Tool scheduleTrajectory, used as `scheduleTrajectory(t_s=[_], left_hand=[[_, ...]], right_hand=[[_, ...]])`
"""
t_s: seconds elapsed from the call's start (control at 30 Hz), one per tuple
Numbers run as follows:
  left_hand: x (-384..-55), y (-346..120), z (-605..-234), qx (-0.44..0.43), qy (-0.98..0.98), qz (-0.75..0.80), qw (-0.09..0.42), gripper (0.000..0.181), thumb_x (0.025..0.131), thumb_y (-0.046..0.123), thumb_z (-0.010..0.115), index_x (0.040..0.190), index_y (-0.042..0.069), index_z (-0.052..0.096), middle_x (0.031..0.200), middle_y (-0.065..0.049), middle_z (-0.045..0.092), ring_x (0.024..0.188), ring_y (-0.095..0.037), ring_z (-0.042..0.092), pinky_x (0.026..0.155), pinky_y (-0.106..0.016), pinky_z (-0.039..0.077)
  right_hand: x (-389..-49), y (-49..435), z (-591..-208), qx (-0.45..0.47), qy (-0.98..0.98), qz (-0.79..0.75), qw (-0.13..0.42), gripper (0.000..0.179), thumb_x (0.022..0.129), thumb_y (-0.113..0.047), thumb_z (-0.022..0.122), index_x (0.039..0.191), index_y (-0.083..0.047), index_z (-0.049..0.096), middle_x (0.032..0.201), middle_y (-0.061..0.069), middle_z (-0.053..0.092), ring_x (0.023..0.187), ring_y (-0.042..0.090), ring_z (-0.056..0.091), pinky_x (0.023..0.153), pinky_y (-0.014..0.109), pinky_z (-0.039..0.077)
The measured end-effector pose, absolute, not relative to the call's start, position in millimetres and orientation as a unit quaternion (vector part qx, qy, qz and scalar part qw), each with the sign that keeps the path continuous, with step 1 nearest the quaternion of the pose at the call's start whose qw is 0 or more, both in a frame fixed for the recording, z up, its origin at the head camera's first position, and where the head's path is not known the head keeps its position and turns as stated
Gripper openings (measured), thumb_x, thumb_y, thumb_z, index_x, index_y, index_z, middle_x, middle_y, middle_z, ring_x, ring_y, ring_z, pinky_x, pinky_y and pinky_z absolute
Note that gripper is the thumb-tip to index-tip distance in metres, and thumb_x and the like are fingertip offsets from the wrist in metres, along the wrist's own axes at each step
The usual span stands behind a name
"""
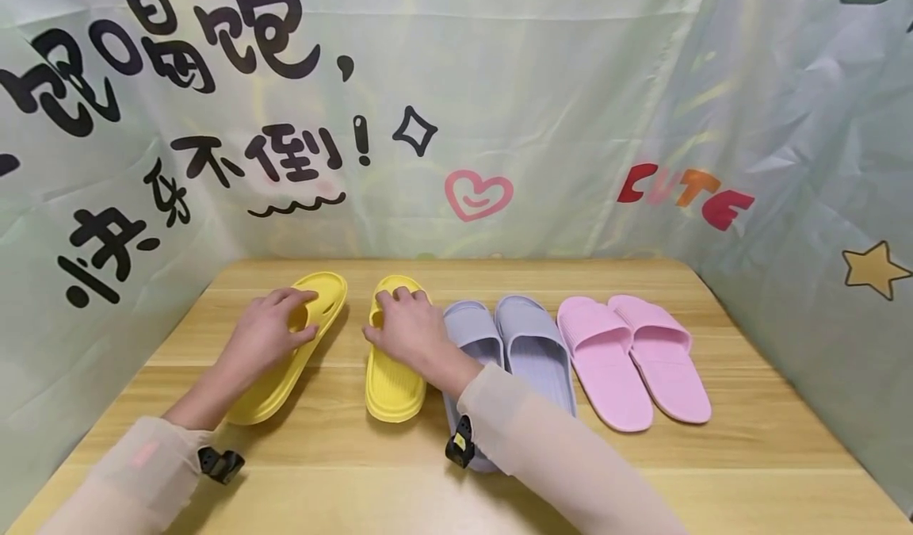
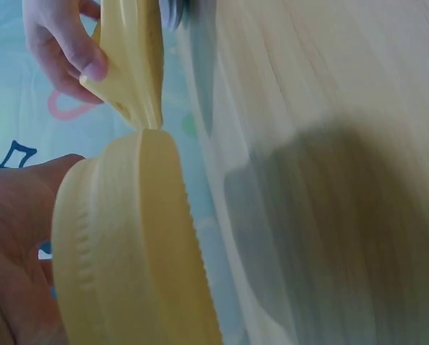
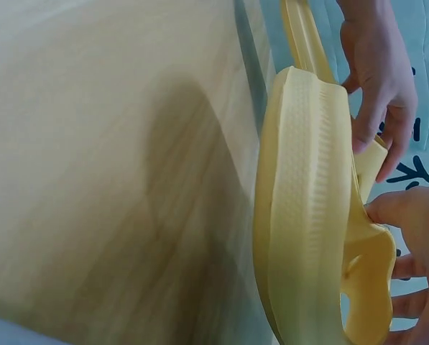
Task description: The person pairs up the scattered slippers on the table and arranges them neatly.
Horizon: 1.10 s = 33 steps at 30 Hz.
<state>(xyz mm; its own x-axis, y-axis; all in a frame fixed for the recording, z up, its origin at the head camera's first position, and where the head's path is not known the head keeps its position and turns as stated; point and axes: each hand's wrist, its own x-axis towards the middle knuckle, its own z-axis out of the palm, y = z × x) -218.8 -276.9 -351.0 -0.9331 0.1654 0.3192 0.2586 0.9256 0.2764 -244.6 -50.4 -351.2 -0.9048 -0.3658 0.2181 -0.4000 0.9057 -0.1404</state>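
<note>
Two yellow slippers are at the left half of the table, one under each hand. My left hand (image 1: 267,329) grips the upper of the left yellow slipper (image 1: 260,400), which slants with its toe toward the back right. My right hand (image 1: 414,329) holds the right yellow slipper (image 1: 395,392) by its upper, thumb on the left side and fingers over the top. That slipper points nearly straight back. In the left wrist view, the left slipper's sole edge (image 2: 164,237) stands over a shadow on the wood. Parts of both uppers are hidden by the hands.
To the right stand a pair of lavender slippers (image 1: 531,317), partly covered by my right forearm, and a pair of pink slippers (image 1: 613,384). All are on a wooden table (image 1: 342,487). A printed cloth (image 1: 556,107) hangs behind and along both sides.
</note>
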Motion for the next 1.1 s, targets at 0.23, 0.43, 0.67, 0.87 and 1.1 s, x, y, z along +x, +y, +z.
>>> scheduleTrajectory(t_s=[0.23,0.43,0.67,0.87,1.1], left_hand=[[-218.5,-265.9,-351.2,-0.118,-0.969,-0.156,0.149,0.051,0.087,0.023,0.073,0.133,0.005,0.057,0.128,-0.026,0.054,0.11,-0.051,0.05,0.094,-0.063,0.038],[-217.9,-256.4,-353.3,-0.12,-0.969,-0.157,0.147,0.05,0.086,0.022,0.073,0.131,0.005,0.058,0.126,-0.026,0.055,0.109,-0.05,0.05,0.094,-0.063,0.038],[-217.4,-246.6,-356.2,-0.12,-0.971,-0.154,0.138,0.051,0.086,0.022,0.073,0.132,0.003,0.058,0.128,-0.026,0.055,0.114,-0.05,0.05,0.097,-0.062,0.037],[-216.6,-241.9,-358.8,-0.124,-0.971,-0.15,0.137,0.051,0.086,0.022,0.074,0.131,0.003,0.058,0.127,-0.027,0.055,0.114,-0.05,0.05,0.097,-0.062,0.037],[-217.2,-239.0,-364.5,-0.122,-0.972,-0.154,0.133,0.05,0.086,0.021,0.074,0.13,0.003,0.059,0.127,-0.027,0.055,0.111,-0.051,0.051,0.094,-0.062,0.04]], right_hand=[[-240.5,-50.4,-356.4,0.198,-0.972,0.079,0.098,0.056,0.09,-0.06,0.057,0.131,-0.023,0.057,0.125,0.004,0.059,0.111,0.028,0.056,0.081,0.047,0.053],[-237.0,-48.5,-360.8,0.201,-0.972,0.079,0.095,0.056,0.09,-0.06,0.057,0.131,-0.022,0.058,0.125,0.003,0.059,0.11,0.028,0.057,0.083,0.047,0.053],[-233.3,-49.3,-366.2,0.208,-0.97,0.076,0.099,0.057,0.089,-0.06,0.058,0.132,-0.021,0.058,0.123,0.004,0.06,0.11,0.028,0.057,0.081,0.044,0.054],[-228.6,-52.0,-367.7,0.21,-0.972,0.066,0.081,0.058,0.09,-0.06,0.057,0.134,-0.023,0.057,0.124,0.003,0.059,0.112,0.027,0.056,0.075,0.045,0.055],[-227.5,-52.4,-368.9,0.203,-0.974,0.062,0.081,0.057,0.089,-0.061,0.057,0.132,-0.023,0.058,0.123,0.002,0.059,0.109,0.026,0.058,0.077,0.042,0.055]])
